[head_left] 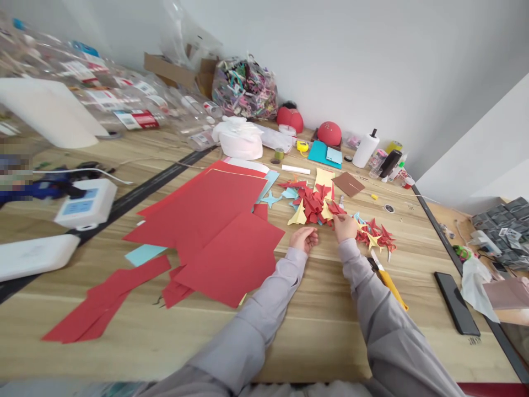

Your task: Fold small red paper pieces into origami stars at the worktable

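My left hand [305,239] rests on the table with its fingers curled in, and nothing shows in them. To its right, my right hand [345,227] reaches to the near edge of a pile of small folded paper pieces [312,203], red, yellow and light blue with pointed corners. Its fingers are pinched at a red folded paper piece [337,208]; the fingertips are partly hidden. A second cluster of folded pieces [374,234] lies just right of that hand. A light blue four-pointed folded piece [271,199] sits at the pile's left.
Large red paper sheets [219,215] and red strips [103,303] cover the table's left. A yellow-handled utility knife [390,286] lies near my right forearm, a black phone [457,303] further right. Behind are brown paper [349,184], a tape measure [302,146] and plastic bottles [140,118].
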The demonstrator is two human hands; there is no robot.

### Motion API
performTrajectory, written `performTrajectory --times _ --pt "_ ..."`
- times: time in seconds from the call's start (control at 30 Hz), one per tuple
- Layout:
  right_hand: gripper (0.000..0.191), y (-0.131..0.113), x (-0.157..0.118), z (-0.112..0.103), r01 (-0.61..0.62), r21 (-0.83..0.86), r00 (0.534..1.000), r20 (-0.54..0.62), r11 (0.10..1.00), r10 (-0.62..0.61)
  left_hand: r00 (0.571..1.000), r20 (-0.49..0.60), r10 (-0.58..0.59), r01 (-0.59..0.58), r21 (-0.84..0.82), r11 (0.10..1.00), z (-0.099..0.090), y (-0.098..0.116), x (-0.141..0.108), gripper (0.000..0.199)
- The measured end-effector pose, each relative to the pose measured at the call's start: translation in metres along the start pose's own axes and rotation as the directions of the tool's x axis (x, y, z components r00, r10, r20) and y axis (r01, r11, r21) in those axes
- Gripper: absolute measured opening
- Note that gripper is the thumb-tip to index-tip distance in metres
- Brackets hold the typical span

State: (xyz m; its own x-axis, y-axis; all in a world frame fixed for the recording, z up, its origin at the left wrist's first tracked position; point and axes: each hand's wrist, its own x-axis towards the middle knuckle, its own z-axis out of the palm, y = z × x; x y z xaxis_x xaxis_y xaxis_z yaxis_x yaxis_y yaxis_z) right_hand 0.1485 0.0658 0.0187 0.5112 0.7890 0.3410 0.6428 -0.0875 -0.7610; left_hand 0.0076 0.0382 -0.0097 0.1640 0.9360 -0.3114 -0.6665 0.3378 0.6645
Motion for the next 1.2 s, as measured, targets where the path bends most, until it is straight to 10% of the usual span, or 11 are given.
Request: performTrajectory --times 0.43,0.73,0.87,0.93,1.0,1.2 --pt "0.025 0.022 -0.061 -0.042 0.178 0.055 0.975 0.125 0.983 -0.183 0.998 -0.004 0.061 -0.06 0.121 0.991 -0.001 -0.002 0.0 0.029" --pt "0.022 0.068 -0.088 -0.057 0.285 0.071 0.927 0.235 0.956 -0.293 0.971 0.035 0.236 -0.217 0.54 0.813 0.006 -0.004 -0.01 0.022" --pt "0.021 0.068 -0.085 -0.053 0.271 0.085 0.921 0.268 0.959 -0.284 0.953 0.124 0.276 -0.262 0.793 0.551 0.003 0.021 -0.045 0.028" --pt "0.021 0.067 -0.085 -0.052 0.274 0.094 0.915 0.281 0.957 -0.29 0.94 0.181 0.291 -0.154 0.981 -0.115 -0.003 0.036 -0.068 0.039" --pt "0.021 0.067 -0.086 -0.052 0.283 0.092 0.908 0.296 0.955 -0.297 0.967 0.082 0.242 0.049 0.869 -0.492 -0.011 0.048 -0.087 0.052" --pt "0.017 0.066 -0.087 -0.051 0.294 0.088 0.897 0.32 0.952 -0.306 0.985 -0.083 0.151 0.163 0.733 -0.66 -0.03 0.052 -0.102 0.059"
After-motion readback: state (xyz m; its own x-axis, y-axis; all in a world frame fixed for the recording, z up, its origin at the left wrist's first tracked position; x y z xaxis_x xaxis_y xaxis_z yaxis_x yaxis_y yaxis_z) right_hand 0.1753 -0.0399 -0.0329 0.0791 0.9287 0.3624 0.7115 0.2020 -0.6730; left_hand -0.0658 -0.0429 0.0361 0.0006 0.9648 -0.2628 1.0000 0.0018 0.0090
